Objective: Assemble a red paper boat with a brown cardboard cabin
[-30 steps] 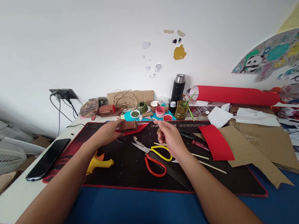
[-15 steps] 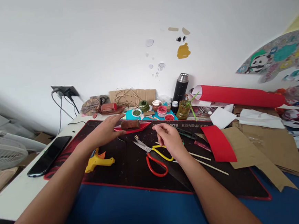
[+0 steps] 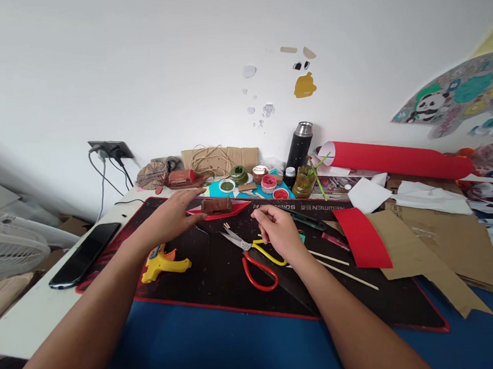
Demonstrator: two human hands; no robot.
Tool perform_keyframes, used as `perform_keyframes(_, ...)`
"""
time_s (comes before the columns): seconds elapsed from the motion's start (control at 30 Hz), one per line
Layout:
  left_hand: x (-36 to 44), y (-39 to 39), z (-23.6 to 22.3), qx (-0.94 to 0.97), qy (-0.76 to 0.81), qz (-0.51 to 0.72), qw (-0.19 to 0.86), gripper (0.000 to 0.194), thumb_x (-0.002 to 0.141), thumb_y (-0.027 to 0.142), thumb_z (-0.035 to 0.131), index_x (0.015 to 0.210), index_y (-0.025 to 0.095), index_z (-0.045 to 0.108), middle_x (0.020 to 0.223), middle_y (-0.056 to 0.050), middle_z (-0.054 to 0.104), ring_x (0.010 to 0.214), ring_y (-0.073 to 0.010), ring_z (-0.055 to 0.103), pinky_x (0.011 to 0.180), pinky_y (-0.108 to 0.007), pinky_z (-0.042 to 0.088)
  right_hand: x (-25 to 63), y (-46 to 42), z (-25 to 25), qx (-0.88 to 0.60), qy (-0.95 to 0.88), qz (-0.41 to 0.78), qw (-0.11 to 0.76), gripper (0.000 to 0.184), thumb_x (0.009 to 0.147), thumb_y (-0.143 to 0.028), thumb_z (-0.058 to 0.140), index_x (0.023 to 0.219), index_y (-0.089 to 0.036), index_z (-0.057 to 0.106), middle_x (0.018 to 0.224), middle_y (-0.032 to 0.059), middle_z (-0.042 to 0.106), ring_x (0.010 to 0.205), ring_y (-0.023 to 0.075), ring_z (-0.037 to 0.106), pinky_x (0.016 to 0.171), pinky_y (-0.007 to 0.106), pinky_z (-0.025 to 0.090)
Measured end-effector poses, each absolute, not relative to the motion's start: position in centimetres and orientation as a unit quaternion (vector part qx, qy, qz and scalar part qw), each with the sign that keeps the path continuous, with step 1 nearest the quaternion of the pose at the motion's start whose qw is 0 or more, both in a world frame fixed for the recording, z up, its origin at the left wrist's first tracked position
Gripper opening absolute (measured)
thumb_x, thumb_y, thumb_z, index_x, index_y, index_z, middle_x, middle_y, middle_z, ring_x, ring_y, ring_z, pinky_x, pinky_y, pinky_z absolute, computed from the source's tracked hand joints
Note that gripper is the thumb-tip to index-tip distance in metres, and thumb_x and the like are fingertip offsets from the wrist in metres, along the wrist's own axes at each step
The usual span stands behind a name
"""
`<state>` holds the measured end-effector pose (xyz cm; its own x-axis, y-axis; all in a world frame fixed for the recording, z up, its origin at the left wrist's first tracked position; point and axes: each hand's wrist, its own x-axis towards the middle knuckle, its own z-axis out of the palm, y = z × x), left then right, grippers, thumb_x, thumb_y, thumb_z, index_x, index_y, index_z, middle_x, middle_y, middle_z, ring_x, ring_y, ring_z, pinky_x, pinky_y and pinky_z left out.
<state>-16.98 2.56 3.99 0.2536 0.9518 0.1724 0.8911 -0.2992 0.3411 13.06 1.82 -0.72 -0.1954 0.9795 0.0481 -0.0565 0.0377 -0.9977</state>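
Observation:
A small model boat (image 3: 235, 208) with a red hull and a brown, curved cabin (image 3: 216, 205) lies on the dark desk mat. My left hand (image 3: 170, 216) is at the boat's left end, fingers stretched out and thumb apart; whether it touches the hull I cannot tell. My right hand (image 3: 279, 226) hovers over the scissors, right of the boat, its fingers curled and pinched together. Anything inside those fingers is hidden. Beneath it lie scissors (image 3: 245, 245) with yellow and red handles, blades partly spread. A yellow glue gun (image 3: 165, 266) rests below my left hand.
Open paint pots (image 3: 268, 183) stand along the back, beside a black thermos (image 3: 300, 145). Thin sticks (image 3: 347, 275), a red card piece (image 3: 363, 238) and cardboard (image 3: 398, 243) are at right. A phone (image 3: 85, 255) lies left. A red roll (image 3: 398, 158) lies against the wall.
The whole view has shifted very slightly. Both hands keep nearly the same pose and place, and the boat and tools have not moved.

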Motion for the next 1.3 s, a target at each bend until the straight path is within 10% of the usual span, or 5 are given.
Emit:
perform_keyframes(0.7,-16.9,5.6,1.2,0.809,0.581,0.084,0.044,0.065,0.093,0.029,0.062,0.156,0.013,0.059,0.156,-0.019,0.066,0.146,-0.0373,0.06,0.124,-0.05,0.045,13.0,1.6,-0.9,-0.439,-0.582,0.511,0.456,0.034,0.092,-0.055,0.067,0.089,-0.021,0.07,0.054,-0.0067,0.054,0.041,0.0133,0.049,0.046,0.027,0.035)
perform_keyframes(1.3,-19.9,-0.8,4.3,0.731,0.646,0.22,0.029,0.071,0.098,0.064,0.057,0.155,0.022,0.06,0.156,-0.013,0.067,0.147,-0.0384,0.059,0.123,-0.054,0.046,13.0,1.6,-0.9,-0.444,-0.587,0.503,0.453,0.036,0.092,-0.057,0.067,0.089,-0.022,0.07,0.053,-0.0066,0.053,0.041,0.0135,0.048,0.046,0.027,0.037)
